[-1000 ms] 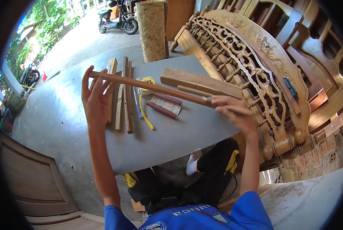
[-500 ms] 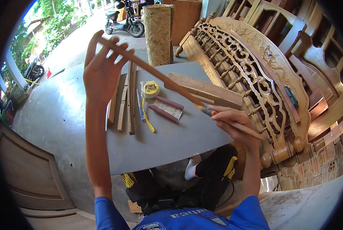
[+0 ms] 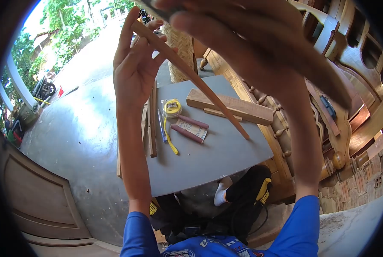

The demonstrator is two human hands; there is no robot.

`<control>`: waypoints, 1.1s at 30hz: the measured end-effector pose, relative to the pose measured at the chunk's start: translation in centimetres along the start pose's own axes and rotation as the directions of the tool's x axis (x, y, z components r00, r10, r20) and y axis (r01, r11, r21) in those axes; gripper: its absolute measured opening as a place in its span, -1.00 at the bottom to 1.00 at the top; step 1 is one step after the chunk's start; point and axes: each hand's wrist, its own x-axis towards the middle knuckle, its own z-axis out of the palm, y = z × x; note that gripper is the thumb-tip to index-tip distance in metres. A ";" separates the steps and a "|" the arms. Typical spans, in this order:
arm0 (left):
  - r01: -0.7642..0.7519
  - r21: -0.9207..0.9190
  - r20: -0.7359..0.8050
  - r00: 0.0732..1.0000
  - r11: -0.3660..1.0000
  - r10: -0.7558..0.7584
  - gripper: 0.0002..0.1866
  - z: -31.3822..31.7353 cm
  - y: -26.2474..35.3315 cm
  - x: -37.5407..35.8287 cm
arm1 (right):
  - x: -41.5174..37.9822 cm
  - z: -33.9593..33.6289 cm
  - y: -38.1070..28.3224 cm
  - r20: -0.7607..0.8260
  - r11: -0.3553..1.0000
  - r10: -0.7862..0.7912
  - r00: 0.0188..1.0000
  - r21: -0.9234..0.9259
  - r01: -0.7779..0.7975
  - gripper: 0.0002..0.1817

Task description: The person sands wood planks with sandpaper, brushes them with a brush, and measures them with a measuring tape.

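Head view: left hand [image 3: 134,77], upper left of centre, pinches a wooden strip [image 3: 193,79] slanting to right of centre; right hand [image 3: 253,45], blurred at top right, grips a wooden-handled tool [image 3: 335,88]; printing on sandpaper [image 3: 192,128] and blue shirt [image 3: 208,247] not fully legible.

Wooden furniture [image 3: 355,58] borders the shiny grey floor [image 3: 78,124].

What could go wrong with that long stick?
The stick might slip, since the left hand seems to pinch only its upper part. If dropped, it could knock the tape measure. The right hand, raised very near the camera with a blurred object, could bump the stick.
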 end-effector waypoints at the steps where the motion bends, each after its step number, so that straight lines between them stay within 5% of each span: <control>1: 0.012 0.006 -0.031 0.999 1.000 -0.012 -0.48 0.3 0.1 0.0 | 0.1 0.4 0.5 0.002 0.998 -0.006 1.000 0.059 0.006 -0.83; 2: 0.022 0.010 -0.064 0.998 1.000 -0.021 -0.48 0.5 0.3 0.0 | 0.2 0.9 1.0 0.003 0.993 -0.013 1.000 0.118 0.012 -0.82; 6: 0.048 0.026 -0.079 0.996 0.999 -0.046 -0.47 -1.1 0.4 -0.2 | 1.9 -2.6 -2.0 0.398 0.888 0.304 0.866 0.210 -0.408 -0.86; 7: 0.023 0.012 -0.078 0.997 1.000 -0.022 -0.49 -1.1 0.2 -0.4 | 1.1 -1.2 -2.3 0.261 0.797 0.438 0.860 0.329 -0.506 -0.86; 10: -0.013 0.036 -0.103 0.995 0.999 0.017 -0.50 -1.1 -0.2 -0.6 | 0.7 -0.6 -1.7 0.224 0.705 0.527 0.820 0.423 -0.569 -0.90; 14: 0.019 0.071 -0.159 0.987 0.997 -0.008 -0.54 -1.8 -0.4 -0.4 | 1.1 0.0 -1.0 0.327 0.681 0.348 0.878 0.555 -0.477 -0.94; 15: 0.009 0.037 -0.154 0.988 0.999 -0.003 -0.55 -2.0 -0.5 -0.6 | 1.4 0.3 -2.0 0.262 0.777 0.471 0.842 0.328 -0.537 -0.94; 18: 0.065 0.233 -0.139 0.990 0.970 -0.033 -0.51 -3.0 -0.2 -0.8 | 0.7 -0.7 -0.3 0.337 0.585 0.470 0.815 0.573 -0.574 -0.94; 19: 0.058 0.206 -0.147 0.989 0.977 -0.028 -0.50 -3.4 -0.2 -0.8 | 0.0 0.5 0.2 0.183 0.728 0.448 0.875 0.494 -0.476 -0.93; 20: 0.051 0.178 -0.154 0.988 0.983 -0.024 -0.50 -3.7 -0.2 -0.8 | -0.3 0.3 -0.4 0.179 0.763 0.509 0.842 0.358 -0.538 -0.93; 24: 0.063 0.166 -0.211 0.977 0.984 -0.027 -0.49 -2.5 -0.1 -0.8 | -0.3 -0.6 -2.9 0.272 0.693 0.720 0.638 -0.322 -0.645 -0.92; 25: 0.057 0.162 -0.166 0.986 0.985 -0.030 -0.50 -2.9 0.0 -0.9 | -1.7 -0.9 -2.2 0.290 0.752 0.657 0.696 -0.174 -0.636 -0.89; 26: 0.049 0.158 -0.120 0.992 0.986 -0.030 -0.50 -3.6 0.0 -0.9 | -3.4 -0.9 -2.9 0.300 0.672 0.713 0.633 -0.036 -0.740 -0.85; 27: 0.040 0.155 -0.074 0.997 0.987 -0.029 -0.50 -4.0 0.2 -1.0 | -4.8 -1.7 -3.5 0.419 0.655 0.731 0.539 -0.209 -0.726 -0.87; 28: 0.062 0.206 -0.108 0.993 0.977 -0.040 -0.50 -3.9 0.3 -0.9 | -7.2 -1.5 -4.1 0.409 0.637 0.723 0.557 -0.083 -0.766 -0.90; 30: 0.106 0.301 -0.187 0.981 0.948 -0.051 -0.51 -3.1 0.2 -1.0 | -8.8 -3.2 -6.1 0.366 0.406 0.855 0.366 -0.036 -0.913 -0.93; 32: 0.076 0.203 -0.215 0.976 0.976 -0.031 -0.59 -3.3 -0.5 -0.9 | -9.2 -4.3 -6.7 0.290 0.205 0.940 0.180 -0.061 -0.977 -0.95; 33: 0.067 0.177 -0.206 0.978 0.982 -0.029 -0.59 -3.4 -0.8 -0.9 | -8.9 -4.2 -6.4 0.226 0.295 0.934 0.278 -0.046 -0.954 -0.94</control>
